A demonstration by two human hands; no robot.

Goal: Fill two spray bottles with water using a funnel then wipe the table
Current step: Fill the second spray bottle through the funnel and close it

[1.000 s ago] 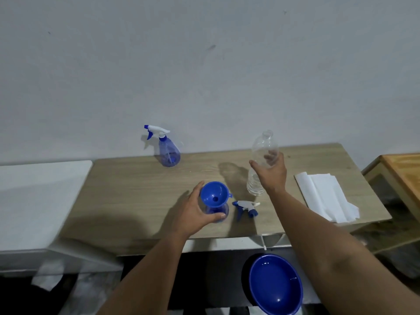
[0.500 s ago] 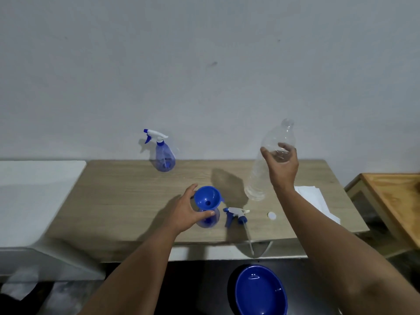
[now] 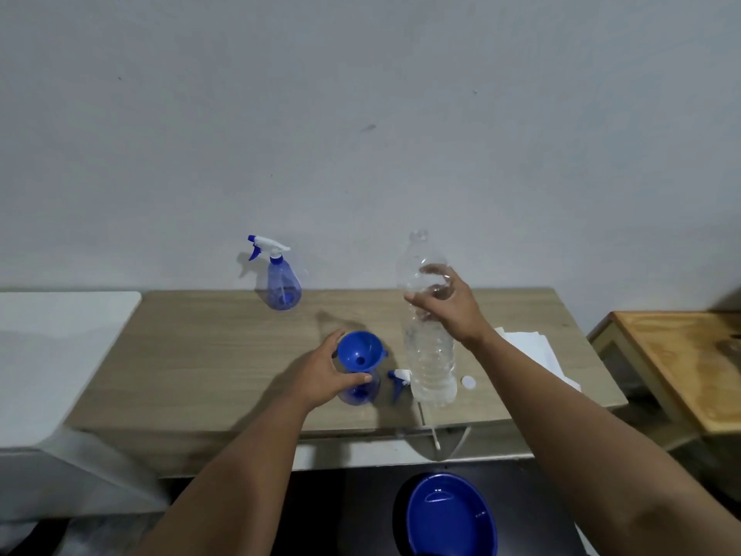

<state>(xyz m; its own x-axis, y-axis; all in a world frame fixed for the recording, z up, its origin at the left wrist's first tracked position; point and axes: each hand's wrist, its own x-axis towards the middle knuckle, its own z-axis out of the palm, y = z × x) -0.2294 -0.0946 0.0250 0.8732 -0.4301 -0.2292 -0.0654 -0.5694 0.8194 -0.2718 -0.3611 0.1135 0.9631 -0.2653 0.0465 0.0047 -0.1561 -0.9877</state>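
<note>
I'm looking down on a pale wood-grain bench (image 3: 208, 355) set against a plain grey-white wall (image 3: 361, 114). A white counter (image 3: 52, 347) butts against its left end, and an orange-brown wooden table (image 3: 681, 363) stands off its right end. On the dark floor below the front edge sits a blue bowl (image 3: 449, 519).

At the back edge, left of centre, a blue spray bottle (image 3: 282, 284) stands upright with its white-and-blue trigger head on. Near the front edge, about mid-bench, the second bottle (image 3: 359, 391) stands open with a blue funnel (image 3: 359, 353) seated in its neck. My left hand (image 3: 320, 375) curls around that bottle just under the funnel, thumb across the front. Its removed sprayer (image 3: 399, 381) lies just right of it, the dip tube hanging over the front edge.

My right hand (image 3: 449, 307) grips a clear water bottle (image 3: 429, 355) around its upper half, uncapped, roughly upright, with its base lifted above the bench. The white cap (image 3: 468, 381) lies beside it near the front edge. White paper towels (image 3: 533, 347) lie toward the right end, partly hidden by my forearm.
</note>
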